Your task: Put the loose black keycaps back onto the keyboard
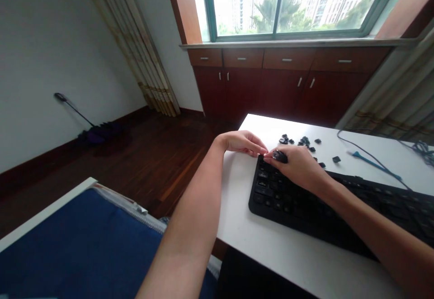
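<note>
A black keyboard (305,217) lies on the white table, with several keys gone from its left part. At its far left corner, my left hand (242,142) has its thumb and fingertips drawn together against the edge; whatever may be pinched there is too small to make out. My right hand (300,163) is over the top row and closed around a small dark, shiny-ended tool (280,156). The tool's working end is hidden by my fingers. Both sets of fingertips nearly meet at the corner key.
Loose black keycaps (304,141) are scattered behind the keyboard. A blue stick-like tool (376,162) and a grey cable (359,147) lie to the right. A blue-covered surface (77,249) with a pale frame is at lower left. Red-brown cabinets (281,88) stand beneath the window.
</note>
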